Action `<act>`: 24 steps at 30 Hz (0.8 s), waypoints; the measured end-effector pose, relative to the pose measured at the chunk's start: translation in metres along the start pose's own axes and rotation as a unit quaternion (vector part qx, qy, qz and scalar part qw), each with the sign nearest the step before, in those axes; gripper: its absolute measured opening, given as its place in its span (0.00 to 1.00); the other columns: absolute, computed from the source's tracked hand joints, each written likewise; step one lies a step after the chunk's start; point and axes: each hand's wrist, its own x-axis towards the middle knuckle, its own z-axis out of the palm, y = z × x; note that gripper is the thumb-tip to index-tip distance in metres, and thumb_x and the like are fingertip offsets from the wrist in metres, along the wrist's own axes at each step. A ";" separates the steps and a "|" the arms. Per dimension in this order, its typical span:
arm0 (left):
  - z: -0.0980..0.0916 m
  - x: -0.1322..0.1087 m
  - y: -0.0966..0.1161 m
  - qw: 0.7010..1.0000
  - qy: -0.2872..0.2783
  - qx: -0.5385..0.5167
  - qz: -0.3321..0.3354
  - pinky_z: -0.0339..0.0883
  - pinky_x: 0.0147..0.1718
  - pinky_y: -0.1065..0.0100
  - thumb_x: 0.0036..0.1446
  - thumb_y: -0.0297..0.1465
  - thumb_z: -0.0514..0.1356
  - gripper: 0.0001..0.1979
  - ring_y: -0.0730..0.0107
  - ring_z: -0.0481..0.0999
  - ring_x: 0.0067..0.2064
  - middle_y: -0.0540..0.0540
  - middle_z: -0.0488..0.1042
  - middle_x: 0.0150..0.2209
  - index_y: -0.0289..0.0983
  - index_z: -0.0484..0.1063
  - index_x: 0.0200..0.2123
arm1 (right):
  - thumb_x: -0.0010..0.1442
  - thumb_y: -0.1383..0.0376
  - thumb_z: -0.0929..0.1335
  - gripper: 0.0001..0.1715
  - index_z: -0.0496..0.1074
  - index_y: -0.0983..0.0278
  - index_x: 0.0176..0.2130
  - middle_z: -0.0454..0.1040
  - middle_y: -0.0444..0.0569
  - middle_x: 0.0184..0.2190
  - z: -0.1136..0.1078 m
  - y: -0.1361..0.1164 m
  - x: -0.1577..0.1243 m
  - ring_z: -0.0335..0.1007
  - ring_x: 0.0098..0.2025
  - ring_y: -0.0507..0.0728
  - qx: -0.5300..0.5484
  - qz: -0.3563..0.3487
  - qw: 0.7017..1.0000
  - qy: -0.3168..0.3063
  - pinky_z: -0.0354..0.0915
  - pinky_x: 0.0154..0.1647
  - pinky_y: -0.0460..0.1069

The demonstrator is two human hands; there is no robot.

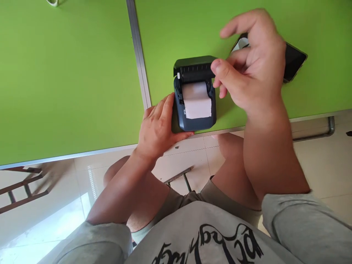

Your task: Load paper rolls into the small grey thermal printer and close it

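Observation:
A small dark blue thermal label printer sits near the front edge of the green table. Its black lid is raised, and a white paper roll lies inside with its loose end over the front. My left hand braces the printer, fingers along its left side and thumb along its front edge. At the lid's right corner is my right hand, thumb overlapping the corner and index finger stretched away. Whether the thumb presses on the lid I cannot tell.
Partly behind my right hand lies a dark phone-like device, with a whitish round item beside it. A metal strip divides the green tabletop. My legs and a metal bar are below the table edge.

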 end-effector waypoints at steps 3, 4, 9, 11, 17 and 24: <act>-0.001 0.000 0.000 1.000 -0.002 0.002 0.000 0.67 0.63 0.51 0.52 0.71 0.57 0.57 0.43 0.71 0.68 0.31 0.70 0.67 0.38 0.55 0.72 | 0.62 0.60 0.71 0.17 0.58 0.55 0.31 0.69 0.42 0.30 0.006 -0.001 0.000 0.77 0.29 0.56 0.000 -0.026 0.999 0.042 0.57 0.18 0.52; -0.001 0.000 0.000 1.000 -0.004 0.001 0.000 0.67 0.63 0.52 0.52 0.71 0.57 0.57 0.43 0.71 0.68 0.32 0.70 0.67 0.39 0.55 0.72 | 0.63 0.59 0.71 0.18 0.58 0.55 0.30 0.70 0.43 0.30 0.006 0.001 0.000 0.77 0.30 0.57 -0.005 -0.029 0.999 0.045 0.58 0.18 0.53; -0.002 0.000 0.000 1.000 -0.009 -0.009 0.002 0.65 0.64 0.51 0.52 0.70 0.58 0.57 0.43 0.71 0.68 0.32 0.70 0.68 0.39 0.54 0.73 | 0.64 0.61 0.70 0.12 0.63 0.56 0.31 0.81 0.45 0.39 0.006 0.013 -0.001 0.73 0.28 0.55 -0.079 -0.020 0.997 -0.014 0.63 0.28 0.54; -0.001 0.000 0.001 1.000 -0.009 -0.009 0.001 0.66 0.64 0.51 0.53 0.70 0.57 0.56 0.42 0.71 0.69 0.32 0.70 0.68 0.38 0.54 0.73 | 0.64 0.62 0.71 0.10 0.66 0.57 0.33 0.80 0.44 0.36 0.007 0.014 -0.001 0.73 0.30 0.55 -0.139 -0.024 0.989 -0.042 0.65 0.35 0.54; -0.001 0.000 0.002 1.000 -0.008 -0.008 0.001 0.67 0.63 0.51 0.56 0.69 0.56 0.55 0.42 0.71 0.68 0.31 0.70 0.68 0.37 0.54 0.72 | 0.62 0.66 0.70 0.04 0.72 0.57 0.34 0.82 0.45 0.37 0.012 0.004 0.004 0.76 0.34 0.59 -0.262 -0.009 0.961 -0.087 0.68 0.42 0.55; 0.000 0.000 0.002 1.000 -0.010 0.006 -0.003 0.66 0.63 0.52 0.54 0.70 0.57 0.56 0.43 0.71 0.68 0.32 0.70 0.68 0.39 0.55 0.72 | 0.61 0.66 0.71 0.16 0.80 0.54 0.49 0.84 0.48 0.48 0.009 -0.015 0.015 0.78 0.50 0.72 -0.401 0.038 0.889 -0.218 0.70 0.43 0.63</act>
